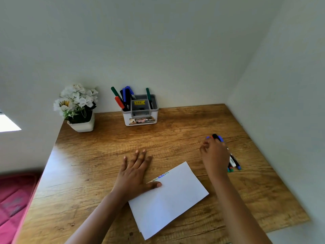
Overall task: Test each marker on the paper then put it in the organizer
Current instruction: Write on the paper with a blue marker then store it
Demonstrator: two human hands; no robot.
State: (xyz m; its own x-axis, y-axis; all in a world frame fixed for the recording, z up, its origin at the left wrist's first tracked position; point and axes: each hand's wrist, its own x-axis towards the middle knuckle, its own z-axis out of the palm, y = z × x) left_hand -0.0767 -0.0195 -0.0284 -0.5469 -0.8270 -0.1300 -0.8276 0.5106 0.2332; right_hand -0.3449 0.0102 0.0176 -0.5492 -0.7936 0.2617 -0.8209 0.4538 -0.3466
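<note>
The left hand [135,170] lies flat and empty, pinning the paper [169,198]; the right hand [215,156] curls over the loose markers [233,162], seemingly gripping one. Next: uncap, scribble, then into the organizer [140,110].

Home desk corner: organizer [140,111], potted flowers [77,106].

Wooden table [109,166] bears paper [175,196], organizer [140,118], markers [233,162], flowerpot [82,125]

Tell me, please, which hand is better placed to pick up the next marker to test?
Right: the right hand is over the loose markers, while the left hand lies flat, thumb pinning the paper.
</note>
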